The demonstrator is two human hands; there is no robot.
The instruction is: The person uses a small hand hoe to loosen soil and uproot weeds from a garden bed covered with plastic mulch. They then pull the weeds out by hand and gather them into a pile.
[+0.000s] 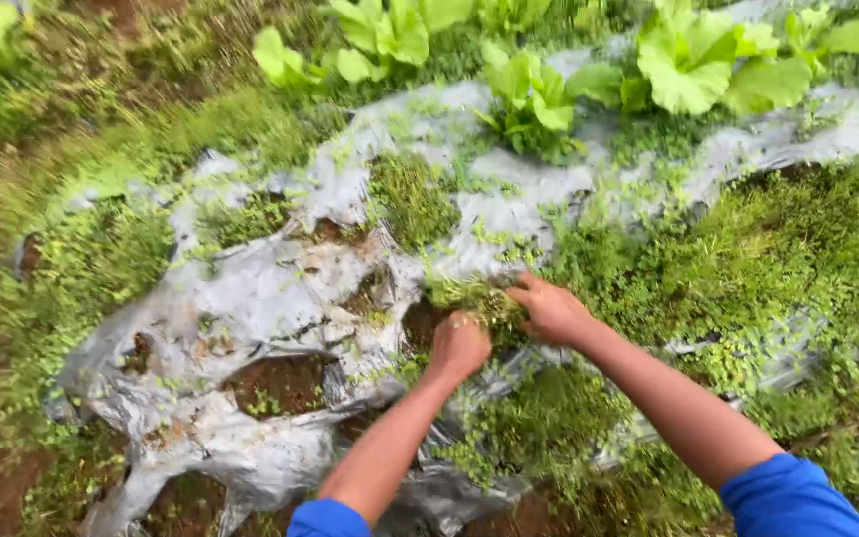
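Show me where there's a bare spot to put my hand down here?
The silver plastic sheet is bare left of the left hand, between the torn soil holes. It is crowded where both hands, right hand, meet the small weeds, and by the leafy plants.

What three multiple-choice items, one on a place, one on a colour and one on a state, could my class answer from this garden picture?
1. Where are the leafy green plants? A far edge of the bed B beside the sleeves C under the sheet
2. What colour is the plastic sheet? A silver-grey B red C yellow
3. How is the left hand? A flat and open B closed in a fist at a clump of weeds C out of view

Key: 1 A, they line the picture's top; 2 A, it shines grey; 3 B, the fingers are curled.
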